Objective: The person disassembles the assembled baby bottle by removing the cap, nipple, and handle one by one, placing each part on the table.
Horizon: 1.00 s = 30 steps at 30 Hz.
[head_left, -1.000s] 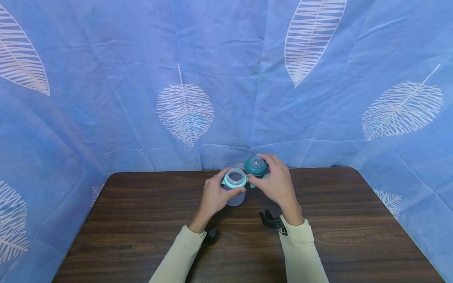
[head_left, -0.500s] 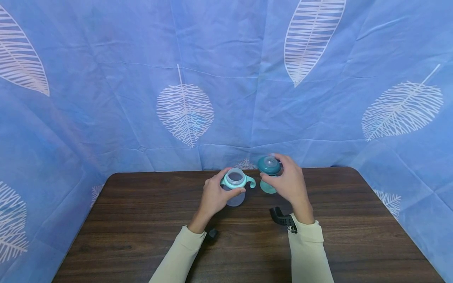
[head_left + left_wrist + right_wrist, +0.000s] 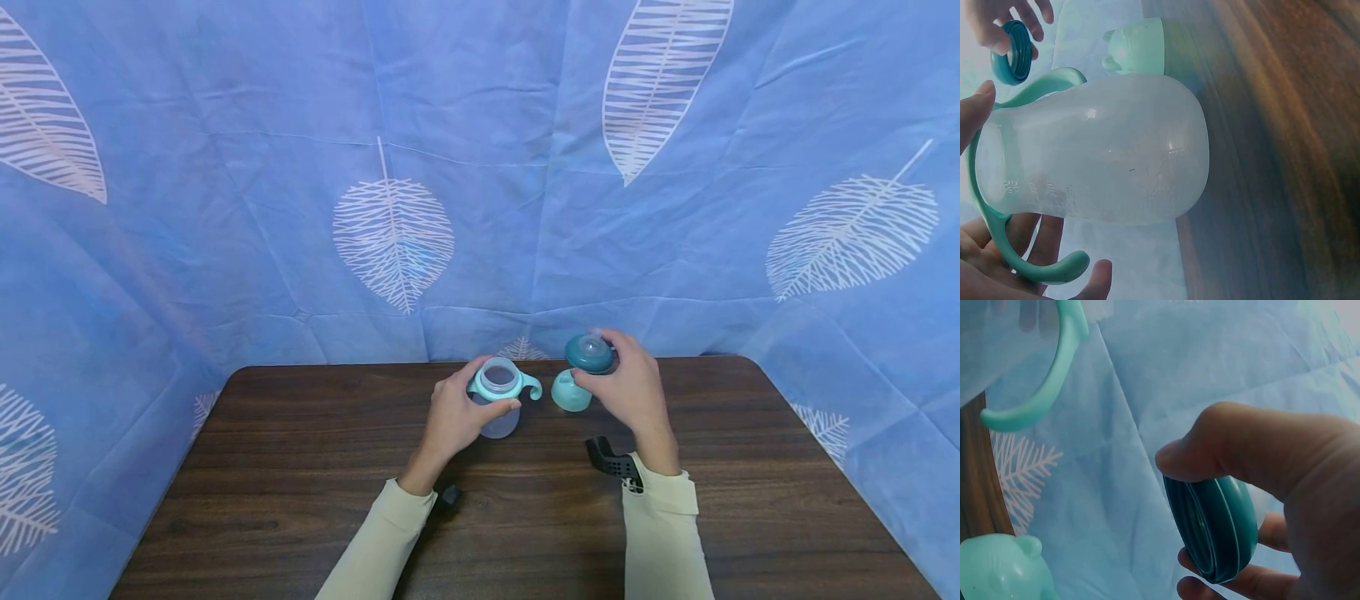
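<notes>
A translucent baby bottle [image 3: 500,423] stands upright on the table, its neck uncovered. Around the neck sits a mint ring with two curved handles [image 3: 1054,272]. My left hand [image 3: 456,410] grips the bottle at this ring, thumb on the near side. To the right, my right hand [image 3: 633,390] pinches a dark teal screw collar with a clear nipple [image 3: 588,354] between thumb and fingers, held in the air. The collar's threaded inside [image 3: 1194,531] faces sideways in the right wrist view. Just below the collar, a mint cap with small ears [image 3: 572,393] stands on the table.
The dark wooden table [image 3: 300,500] ends at a back edge just behind the bottle and cap. A blue cloth with white leaf prints [image 3: 487,233] hangs behind. A black strap [image 3: 611,461] is on the right wrist.
My right hand has moved right, carrying the collar with the nipple away from the bottle to above the mint cap, which now shows more. My left hand and the bottle have stayed still.
</notes>
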### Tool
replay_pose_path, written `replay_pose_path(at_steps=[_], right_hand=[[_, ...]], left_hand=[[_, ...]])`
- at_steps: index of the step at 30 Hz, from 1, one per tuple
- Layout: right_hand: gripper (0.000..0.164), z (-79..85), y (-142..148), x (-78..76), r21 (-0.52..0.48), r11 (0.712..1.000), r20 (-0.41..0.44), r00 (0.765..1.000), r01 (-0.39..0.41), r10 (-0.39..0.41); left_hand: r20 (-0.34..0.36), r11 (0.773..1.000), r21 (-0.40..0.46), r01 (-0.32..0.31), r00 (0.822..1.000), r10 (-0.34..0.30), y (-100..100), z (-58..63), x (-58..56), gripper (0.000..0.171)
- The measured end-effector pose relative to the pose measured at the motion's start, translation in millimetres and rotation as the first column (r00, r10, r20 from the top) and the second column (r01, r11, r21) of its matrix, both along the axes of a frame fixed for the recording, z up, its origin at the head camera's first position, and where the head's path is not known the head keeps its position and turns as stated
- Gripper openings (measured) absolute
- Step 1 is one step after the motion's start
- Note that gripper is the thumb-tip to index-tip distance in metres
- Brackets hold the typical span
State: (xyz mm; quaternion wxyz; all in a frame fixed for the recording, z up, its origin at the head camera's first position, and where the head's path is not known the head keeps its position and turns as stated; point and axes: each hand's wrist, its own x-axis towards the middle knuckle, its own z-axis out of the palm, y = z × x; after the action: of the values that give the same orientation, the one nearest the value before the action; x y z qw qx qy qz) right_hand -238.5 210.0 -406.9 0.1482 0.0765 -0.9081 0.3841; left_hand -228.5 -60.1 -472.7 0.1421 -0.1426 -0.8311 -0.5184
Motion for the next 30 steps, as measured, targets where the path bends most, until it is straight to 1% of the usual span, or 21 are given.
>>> replay_pose_path(at_steps=[11, 18, 27, 30], right_hand=[[0.07, -5.9, 16, -4.0, 0.008, 0.999, 0.064, 0.997, 0.031, -0.032], [0.069, -11.4, 23, -6.4, 0.016, 0.998, 0.089, 0.994, 0.057, -0.058], [0.07, -14.9, 30, -8.3, 0.028, 0.998, 0.113, 0.992, 0.056, -0.059], [0.07, -16.8, 31, -9.6, 0.025, 0.998, 0.113, 0.992, 0.054, -0.056]], left_hand=[[0.005, 1.0, 0.016, -0.002, 1.0, 0.001, 0, 0.5, 0.6, 0.075], [-0.009, 1.0, 0.014, 0.0, 1.0, 0.001, 0, 0.2, 1.4, 0.076], [-0.027, 1.0, 0.006, 0.0, 1.0, 0.0, 0, -0.4, 1.0, 0.075], [-0.02, 1.0, 0.012, 0.002, 1.0, -0.002, 0, 0.6, 1.0, 0.075]])
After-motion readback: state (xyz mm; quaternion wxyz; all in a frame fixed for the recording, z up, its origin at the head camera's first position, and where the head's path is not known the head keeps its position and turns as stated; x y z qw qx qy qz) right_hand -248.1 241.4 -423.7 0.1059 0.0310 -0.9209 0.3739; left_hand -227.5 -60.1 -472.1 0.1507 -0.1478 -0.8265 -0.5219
